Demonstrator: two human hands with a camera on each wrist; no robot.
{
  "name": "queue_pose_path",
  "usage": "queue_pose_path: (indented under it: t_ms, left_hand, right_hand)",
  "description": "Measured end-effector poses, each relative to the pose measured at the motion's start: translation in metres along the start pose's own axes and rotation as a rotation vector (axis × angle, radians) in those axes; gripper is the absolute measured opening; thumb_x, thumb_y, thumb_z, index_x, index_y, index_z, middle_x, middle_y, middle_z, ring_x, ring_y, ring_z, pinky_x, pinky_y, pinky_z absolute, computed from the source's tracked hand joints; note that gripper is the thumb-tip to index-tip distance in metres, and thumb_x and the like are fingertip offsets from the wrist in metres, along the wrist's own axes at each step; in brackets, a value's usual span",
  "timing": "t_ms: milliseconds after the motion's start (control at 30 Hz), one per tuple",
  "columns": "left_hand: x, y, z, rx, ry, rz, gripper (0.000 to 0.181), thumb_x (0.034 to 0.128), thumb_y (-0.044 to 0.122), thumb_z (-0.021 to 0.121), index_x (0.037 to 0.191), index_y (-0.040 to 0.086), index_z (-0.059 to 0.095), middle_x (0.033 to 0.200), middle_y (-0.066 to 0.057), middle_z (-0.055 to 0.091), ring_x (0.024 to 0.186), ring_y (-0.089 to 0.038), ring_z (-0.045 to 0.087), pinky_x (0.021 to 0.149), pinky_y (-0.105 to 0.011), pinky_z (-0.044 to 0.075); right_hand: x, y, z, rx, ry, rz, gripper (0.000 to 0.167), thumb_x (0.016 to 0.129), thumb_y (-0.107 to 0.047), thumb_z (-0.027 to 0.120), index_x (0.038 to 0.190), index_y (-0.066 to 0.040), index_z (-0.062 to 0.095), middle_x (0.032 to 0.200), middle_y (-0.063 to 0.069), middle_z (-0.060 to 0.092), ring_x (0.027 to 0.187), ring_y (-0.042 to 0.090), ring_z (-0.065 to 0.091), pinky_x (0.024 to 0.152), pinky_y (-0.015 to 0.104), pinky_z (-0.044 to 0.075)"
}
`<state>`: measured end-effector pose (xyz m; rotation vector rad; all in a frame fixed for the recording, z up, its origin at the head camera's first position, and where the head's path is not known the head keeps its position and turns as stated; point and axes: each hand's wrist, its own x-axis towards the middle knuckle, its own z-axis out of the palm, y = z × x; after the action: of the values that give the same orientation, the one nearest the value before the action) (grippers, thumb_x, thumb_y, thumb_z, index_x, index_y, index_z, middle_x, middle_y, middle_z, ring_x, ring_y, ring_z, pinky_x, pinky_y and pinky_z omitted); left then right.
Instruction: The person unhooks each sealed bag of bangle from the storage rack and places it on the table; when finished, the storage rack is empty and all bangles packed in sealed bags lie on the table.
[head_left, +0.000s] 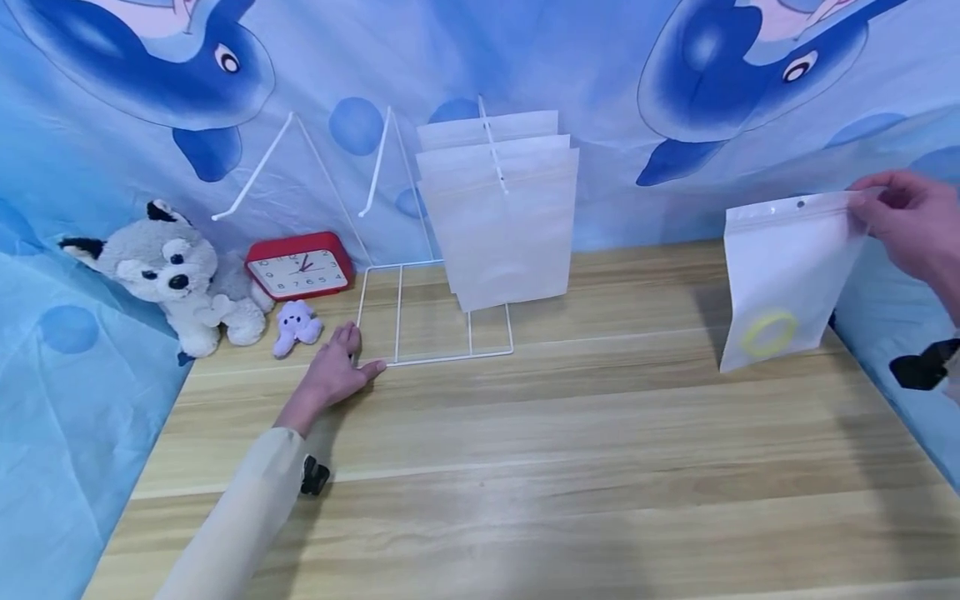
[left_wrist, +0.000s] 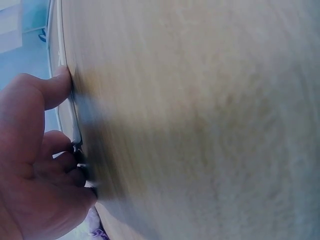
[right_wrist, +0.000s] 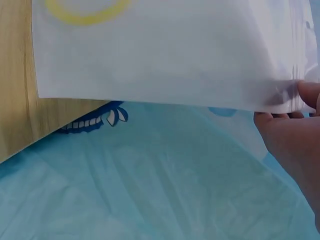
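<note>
Right hand (head_left: 913,218) pinches white bag (head_left: 783,279) by top corner, at frame right; long axis near upright. Hung bags (head_left: 506,242) on rack (head_left: 450,359) lie leftward, upper centre. Left hand (head_left: 336,367) touches rack; whether grips, cannot tell.

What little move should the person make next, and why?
Probably bring the white bag leftward to the rack: the right hand pinches its top corner, similar bags hang on one hook, and the left hand touches the rack's base.
</note>
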<state>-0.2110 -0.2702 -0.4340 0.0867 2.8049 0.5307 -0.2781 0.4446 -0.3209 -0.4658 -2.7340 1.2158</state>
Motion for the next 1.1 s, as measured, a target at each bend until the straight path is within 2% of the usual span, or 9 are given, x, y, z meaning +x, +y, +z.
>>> queue_pose_path:
  t_ms: [33, 100, 133, 233, 533, 667, 833, 967, 1100]
  left_hand:
    - [0.000, 0.000, 0.000, 0.004, 0.000, 0.001, 0.091, 0.0972, 0.043, 0.061, 0.153, -0.012, 0.014, 0.161, -0.032, 0.005, 0.147, -0.049, 0.005, 0.117, -0.063, 0.011]
    - [0.000, -0.001, -0.001, 0.007, 0.003, 0.007, 0.091, 0.0973, 0.043, 0.061, 0.153, -0.012, 0.014, 0.161, -0.032, 0.005, 0.147, -0.048, 0.004, 0.117, -0.062, 0.010]
    - [0.000, 0.000, -0.001, 0.005, 0.003, 0.008, 0.092, 0.0972, 0.043, 0.061, 0.153, -0.012, 0.014, 0.161, -0.032, 0.005, 0.147, -0.048, 0.004, 0.117, -0.062, 0.010]
    - [0.001, 0.001, -0.002, -0.001, 0.005, 0.016, 0.092, 0.0971, 0.042, 0.062, 0.153, -0.012, 0.014, 0.161, -0.032, 0.005, 0.148, -0.048, 0.003, 0.117, -0.062, 0.008]
    - [0.001, -0.003, 0.002, 0.025, 0.024, 0.032, 0.091, 0.0976, 0.041, 0.061, 0.151, -0.015, 0.015, 0.158, -0.037, 0.008, 0.145, -0.052, 0.009, 0.116, -0.062, 0.014]
    - [0.000, -0.003, 0.002, 0.022, 0.024, 0.033, 0.090, 0.0977, 0.041, 0.061, 0.151, -0.015, 0.015, 0.158, -0.036, 0.008, 0.144, -0.053, 0.010, 0.116, -0.063, 0.015]
    - [0.000, -0.001, 0.000, 0.030, 0.016, 0.037, 0.091, 0.0981, 0.042, 0.060, 0.151, -0.015, 0.014, 0.158, -0.036, 0.007, 0.144, -0.053, 0.008, 0.116, -0.064, 0.014]
    - [0.000, -0.002, 0.000, 0.027, 0.007, 0.029, 0.090, 0.0983, 0.042, 0.059, 0.152, -0.014, 0.013, 0.159, -0.035, 0.005, 0.146, -0.051, 0.006, 0.116, -0.064, 0.013]
    - [0.001, -0.002, 0.000, 0.019, -0.005, 0.021, 0.091, 0.0983, 0.043, 0.060, 0.153, -0.013, 0.013, 0.160, -0.034, 0.004, 0.147, -0.049, 0.003, 0.116, -0.063, 0.011]
  right_hand:
    - [0.002, -0.001, 0.003, -0.033, -0.004, 0.008, 0.014, 0.107, -0.034, 0.043, 0.106, -0.045, 0.052, 0.109, 0.001, 0.046, 0.094, 0.021, 0.044, 0.088, 0.019, 0.050]
    - [0.005, -0.001, 0.008, -0.064, -0.016, 0.002, 0.014, 0.107, -0.032, 0.042, 0.107, -0.043, 0.051, 0.109, 0.009, 0.044, 0.095, 0.027, 0.042, 0.072, 0.016, 0.047]
    - [0.007, 0.000, 0.011, -0.063, -0.021, -0.006, 0.014, 0.107, -0.031, 0.042, 0.107, -0.040, 0.052, 0.109, 0.011, 0.043, 0.094, 0.028, 0.041, 0.065, 0.015, 0.043]
    - [0.013, 0.004, 0.017, -0.062, -0.038, -0.020, 0.011, 0.106, -0.030, 0.042, 0.107, -0.035, 0.052, 0.105, 0.012, 0.044, 0.088, 0.025, 0.043, 0.057, 0.014, 0.045]
    - [0.027, 0.018, 0.038, -0.059, -0.147, -0.048, 0.014, 0.105, -0.029, 0.042, 0.115, -0.028, 0.052, 0.108, 0.011, 0.049, 0.089, 0.027, 0.045, 0.063, 0.033, 0.045]
    - [0.033, 0.025, 0.047, -0.043, -0.156, -0.057, 0.016, 0.104, -0.024, 0.042, 0.115, -0.021, 0.052, 0.110, 0.012, 0.046, 0.090, 0.027, 0.044, 0.063, 0.027, 0.046]
    - [0.038, 0.034, 0.053, -0.055, -0.127, -0.055, 0.020, 0.102, -0.020, 0.039, 0.114, -0.012, 0.052, 0.108, 0.013, 0.046, 0.088, 0.028, 0.044, 0.059, 0.025, 0.045]
    - [0.039, 0.037, 0.059, -0.075, -0.114, -0.044, 0.028, 0.103, -0.022, 0.038, 0.121, -0.006, 0.051, 0.111, 0.015, 0.046, 0.088, 0.029, 0.044, 0.058, 0.025, 0.045]
    - [0.040, 0.038, 0.067, -0.100, -0.094, -0.080, 0.038, 0.103, -0.023, 0.037, 0.129, 0.002, 0.049, 0.108, 0.017, 0.048, 0.083, 0.026, 0.047, 0.056, 0.024, 0.044]
